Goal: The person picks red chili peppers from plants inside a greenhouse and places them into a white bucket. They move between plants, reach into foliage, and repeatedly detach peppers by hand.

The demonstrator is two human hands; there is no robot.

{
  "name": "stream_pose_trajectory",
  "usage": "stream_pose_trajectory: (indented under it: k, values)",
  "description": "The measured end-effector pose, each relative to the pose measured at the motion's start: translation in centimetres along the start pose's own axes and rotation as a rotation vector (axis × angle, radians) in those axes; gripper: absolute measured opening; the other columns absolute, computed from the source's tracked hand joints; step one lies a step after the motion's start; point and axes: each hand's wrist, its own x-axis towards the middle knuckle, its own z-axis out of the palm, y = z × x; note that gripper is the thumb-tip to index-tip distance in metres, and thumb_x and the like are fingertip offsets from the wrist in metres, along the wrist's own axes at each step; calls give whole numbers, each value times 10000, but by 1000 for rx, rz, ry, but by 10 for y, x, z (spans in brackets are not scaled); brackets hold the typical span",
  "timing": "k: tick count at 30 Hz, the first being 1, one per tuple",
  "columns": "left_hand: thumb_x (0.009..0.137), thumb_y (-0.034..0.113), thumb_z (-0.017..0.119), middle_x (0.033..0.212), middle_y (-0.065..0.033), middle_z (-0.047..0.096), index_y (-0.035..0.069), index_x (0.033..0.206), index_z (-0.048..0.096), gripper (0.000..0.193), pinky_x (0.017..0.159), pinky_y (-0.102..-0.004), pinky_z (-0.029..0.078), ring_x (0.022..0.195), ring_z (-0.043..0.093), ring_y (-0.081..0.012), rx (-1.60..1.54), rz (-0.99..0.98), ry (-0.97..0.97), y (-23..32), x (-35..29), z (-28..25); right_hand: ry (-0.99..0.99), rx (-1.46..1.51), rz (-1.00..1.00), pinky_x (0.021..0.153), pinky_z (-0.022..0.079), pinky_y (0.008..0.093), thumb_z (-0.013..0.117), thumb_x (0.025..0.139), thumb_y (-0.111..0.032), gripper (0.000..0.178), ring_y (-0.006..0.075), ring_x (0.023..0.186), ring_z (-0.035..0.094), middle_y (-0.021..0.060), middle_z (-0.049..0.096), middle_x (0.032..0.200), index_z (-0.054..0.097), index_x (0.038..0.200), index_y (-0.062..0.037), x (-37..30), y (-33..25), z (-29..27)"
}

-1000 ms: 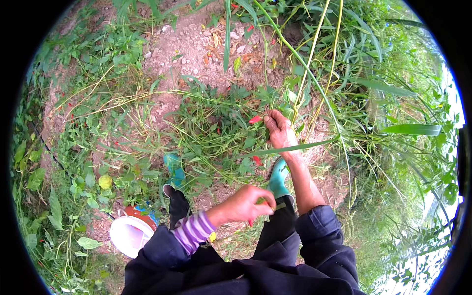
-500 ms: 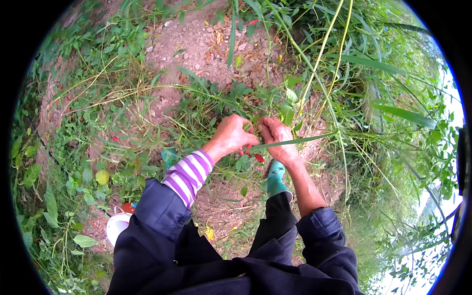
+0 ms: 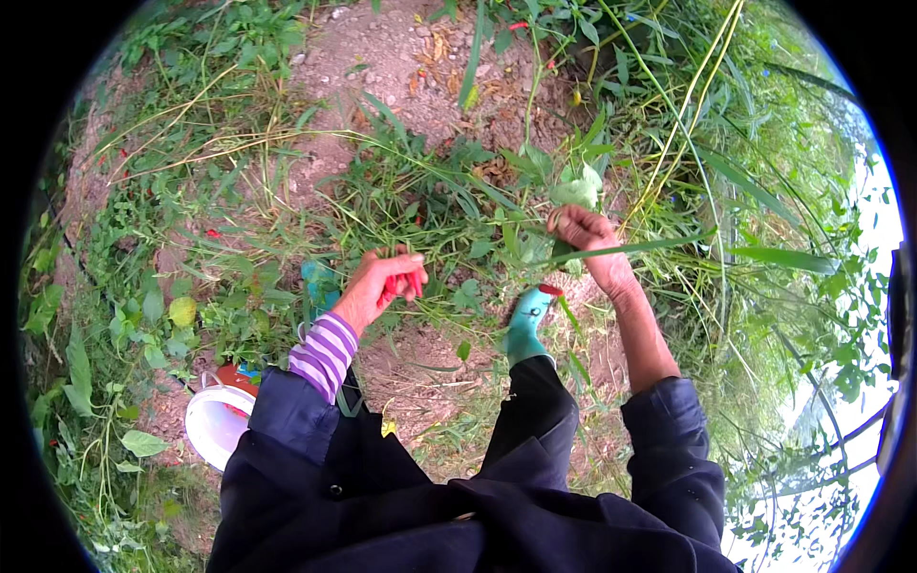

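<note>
My left hand [image 3: 377,288] is curled with several red chili peppers [image 3: 406,284] in its fingers, above low green plants. Farther right, my right hand [image 3: 590,241] has its fingers pinched together beside a pale upturned leaf [image 3: 578,188]. Whatever is between those fingertips is hidden. A long grass blade [image 3: 650,244] passes across the right hand. Between and below my hands, leafy plants [image 3: 468,294] grow from the soil.
A white bucket [image 3: 216,426] stands at the lower left beside a reddish-brown object [image 3: 239,378]. My teal boots [image 3: 528,323] are on the ground, the left one partly covered by plants. Tall grass stems [image 3: 683,124] lean in at the right. Bare soil [image 3: 363,57] shows ahead.
My hands have come apart from close together. The left moved left and nearer, its red peppers now plainly visible; the right moved right and slightly farther ahead.
</note>
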Motion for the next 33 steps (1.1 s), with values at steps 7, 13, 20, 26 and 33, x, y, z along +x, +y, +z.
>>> stream_pose_trajectory:
  k: [7, 13, 20, 26, 33]
  values:
    - [808, 69, 610, 818, -165, 645, -55, 866, 603, 137, 699, -348, 566, 518, 566, -122, -181, 13, -51, -6, 14, 46, 221, 791, -71, 526, 535, 238, 485, 935, -173, 155, 94, 588, 548, 6, 520, 720, 538, 955, -28, -14, 30, 2]
    - [784, 68, 647, 726, -93, 602, -76, 983, 609, 248, 640, -293, 565, 490, 529, -79, -57, -61, -30, -7, 15, 100, 295, 819, -80, 566, 556, 275, 459, 938, -139, 130, 102, 665, 546, 16, 525, 776, 527, 946, -28, -17, 28, 23]
    - [752, 167, 743, 656, -64, 583, -25, 784, 631, 224, 574, -316, 576, 522, 539, -110, -310, -222, -25, -51, 12, 128, 362, 802, -154, 566, 530, 270, 475, 940, -173, 157, 74, 607, 498, -10, 473, 717, 551, 948, -36, -11, 27, 49]
    - [765, 155, 710, 645, -57, 585, -17, 768, 632, 189, 560, -318, 549, 510, 544, -106, -232, -186, 48, -58, -4, 146, 525, 845, -132, 609, 533, 294, 492, 930, -170, 157, 114, 699, 518, 21, 504, 821, 555, 976, -34, -28, 40, 78]
    - [777, 171, 689, 637, -73, 622, 11, 793, 628, 172, 393, -225, 413, 470, 561, -112, 202, -147, -24, -62, -14, 132, 557, 1254, -216, 619, 518, 300, 531, 895, -143, 121, 120, 684, 513, 17, 520, 837, 532, 997, -78, -62, 89, 59]
